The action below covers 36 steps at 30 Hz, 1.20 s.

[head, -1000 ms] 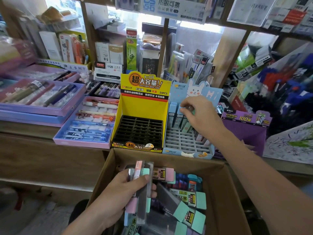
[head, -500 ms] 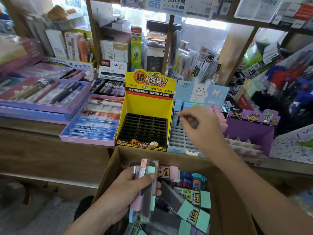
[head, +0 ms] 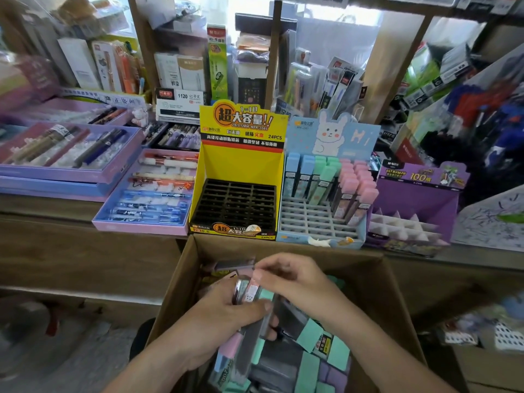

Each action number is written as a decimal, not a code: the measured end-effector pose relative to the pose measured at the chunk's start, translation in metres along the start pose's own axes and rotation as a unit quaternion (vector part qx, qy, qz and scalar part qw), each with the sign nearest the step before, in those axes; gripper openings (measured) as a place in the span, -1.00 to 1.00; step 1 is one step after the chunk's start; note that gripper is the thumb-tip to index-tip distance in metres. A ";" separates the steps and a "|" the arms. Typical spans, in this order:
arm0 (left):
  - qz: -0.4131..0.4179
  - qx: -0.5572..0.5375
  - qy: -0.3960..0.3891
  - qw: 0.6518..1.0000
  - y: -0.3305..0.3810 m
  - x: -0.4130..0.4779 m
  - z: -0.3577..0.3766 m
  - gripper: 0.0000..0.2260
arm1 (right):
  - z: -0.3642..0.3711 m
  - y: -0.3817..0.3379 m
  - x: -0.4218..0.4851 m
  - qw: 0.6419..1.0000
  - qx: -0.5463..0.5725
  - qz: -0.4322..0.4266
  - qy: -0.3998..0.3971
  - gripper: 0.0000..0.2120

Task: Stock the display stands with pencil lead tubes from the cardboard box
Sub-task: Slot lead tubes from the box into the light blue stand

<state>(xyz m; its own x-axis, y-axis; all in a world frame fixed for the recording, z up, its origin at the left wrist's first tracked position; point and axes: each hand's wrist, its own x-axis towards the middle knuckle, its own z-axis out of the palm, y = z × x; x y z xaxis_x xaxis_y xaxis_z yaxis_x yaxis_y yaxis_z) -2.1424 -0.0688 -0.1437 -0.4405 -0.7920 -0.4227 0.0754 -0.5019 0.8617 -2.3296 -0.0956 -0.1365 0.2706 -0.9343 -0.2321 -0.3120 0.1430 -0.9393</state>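
Note:
My left hand grips a bundle of pencil lead tubes with pink and green caps over the open cardboard box. My right hand pinches the pink top of one tube in that bundle. More tubes lie loose in the box. On the counter behind, the yellow display stand has an empty black grid. The light blue rabbit stand holds blue, green and pink tubes in its back rows and along its right side; its front slots are bare.
A purple display stand with white dividers sits right of the blue one. Pink and purple pen trays fill the counter to the left. Shelves packed with stationery rise behind. The wooden counter edge runs just beyond the box.
My right hand has come back from the blue rabbit stand down to the box and now pinches a tube in the left hand's bundle. The view tilted down slightly.

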 end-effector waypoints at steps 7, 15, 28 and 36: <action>-0.009 0.029 -0.003 1.000 0.001 0.000 0.000 -0.77 | -0.003 0.004 0.003 0.999 0.048 0.022 0.012 -0.88; 0.005 0.012 -0.012 1.000 -0.001 0.001 -0.006 -0.75 | -0.016 0.006 0.004 0.978 0.182 0.027 0.099 -0.90; 0.042 -0.054 0.070 0.995 0.004 0.000 -0.007 -0.85 | -0.043 0.006 -0.007 0.994 0.109 -0.002 -0.025 -0.66; 0.050 -0.052 0.069 0.995 0.003 0.002 -0.008 -0.79 | -0.038 0.005 -0.009 0.988 0.061 -0.004 -0.143 -0.35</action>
<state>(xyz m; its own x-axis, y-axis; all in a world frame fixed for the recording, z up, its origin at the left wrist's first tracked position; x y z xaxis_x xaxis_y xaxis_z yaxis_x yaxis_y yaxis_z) -2.1359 -0.0747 -0.1440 -0.2997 -0.8763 -0.3772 0.2080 -0.4459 0.8706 -2.3683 -0.0991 -0.1292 0.5242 -0.8080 -0.2691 -0.2006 0.1900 -0.9611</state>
